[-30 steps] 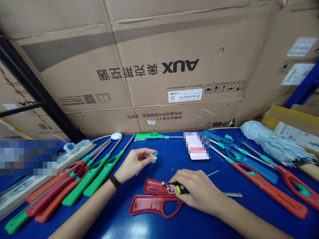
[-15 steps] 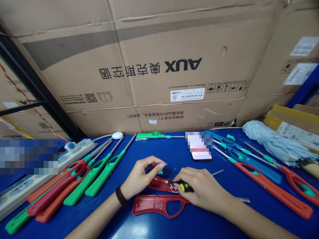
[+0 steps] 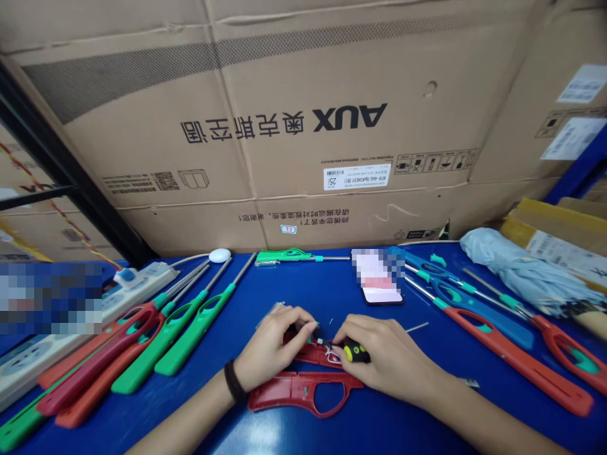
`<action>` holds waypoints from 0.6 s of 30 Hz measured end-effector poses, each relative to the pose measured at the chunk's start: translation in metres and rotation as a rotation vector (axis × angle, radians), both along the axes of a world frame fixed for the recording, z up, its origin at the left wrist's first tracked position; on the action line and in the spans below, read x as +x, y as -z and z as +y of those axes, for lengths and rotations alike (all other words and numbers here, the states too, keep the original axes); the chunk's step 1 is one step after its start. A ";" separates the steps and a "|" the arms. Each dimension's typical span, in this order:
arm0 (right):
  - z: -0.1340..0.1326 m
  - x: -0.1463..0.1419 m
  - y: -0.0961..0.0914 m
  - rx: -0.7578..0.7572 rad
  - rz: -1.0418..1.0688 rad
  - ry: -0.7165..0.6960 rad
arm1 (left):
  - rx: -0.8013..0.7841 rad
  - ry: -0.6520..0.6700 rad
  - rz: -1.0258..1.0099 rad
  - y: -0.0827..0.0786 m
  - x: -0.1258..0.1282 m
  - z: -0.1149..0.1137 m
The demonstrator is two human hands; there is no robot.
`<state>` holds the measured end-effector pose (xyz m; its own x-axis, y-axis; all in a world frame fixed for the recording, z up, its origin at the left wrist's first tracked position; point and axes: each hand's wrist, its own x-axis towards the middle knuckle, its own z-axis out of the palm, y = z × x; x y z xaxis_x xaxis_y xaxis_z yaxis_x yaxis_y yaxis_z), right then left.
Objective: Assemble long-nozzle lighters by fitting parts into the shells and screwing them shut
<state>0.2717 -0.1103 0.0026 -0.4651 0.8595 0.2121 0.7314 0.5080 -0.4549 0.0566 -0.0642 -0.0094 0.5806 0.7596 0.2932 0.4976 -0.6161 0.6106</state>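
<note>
My left hand [image 3: 279, 341] is closed in a pinch over the far half of a red gas lighter casing [image 3: 320, 354]. Only a bit of the small teal plastic piece [image 3: 310, 340] shows below its fingertips. My right hand [image 3: 379, 351] grips a screwdriver [image 3: 355, 351] with a short black and yellow handle, its tip end down by the casing. White wire [image 3: 332, 354] lies curled inside that half. Nearer to me rests the other red casing half [image 3: 303, 392], with a looped trigger opening.
Green lighters [image 3: 196, 328] and red ones lie at left beside a white power strip [image 3: 137, 291]. A phone [image 3: 379, 294] is behind my right hand. Orange [image 3: 516, 360] and blue lighters are at right, near a folded umbrella [image 3: 526, 272]. Cardboard [image 3: 284, 82] stands behind.
My left hand has come down onto the far casing half with the teal piece. The screwdriver stays at nearly the same spot in my right hand. The view has shifted slightly.
</note>
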 end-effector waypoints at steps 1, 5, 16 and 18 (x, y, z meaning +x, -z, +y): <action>0.000 0.000 0.000 -0.003 0.005 -0.003 | 0.019 -0.010 0.021 0.000 0.000 0.000; 0.001 0.001 -0.001 0.009 0.005 -0.011 | 0.058 -0.016 0.076 0.001 -0.001 0.000; 0.002 0.002 -0.002 0.002 0.027 -0.059 | 0.087 0.016 0.125 -0.001 -0.001 0.000; 0.002 0.002 -0.001 0.007 0.018 -0.084 | 0.081 0.018 0.122 -0.001 -0.001 -0.001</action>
<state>0.2734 -0.1079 0.0039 -0.5320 0.8158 0.2270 0.6776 0.5709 -0.4636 0.0552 -0.0648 -0.0085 0.6290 0.7252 0.2799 0.5534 -0.6706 0.4940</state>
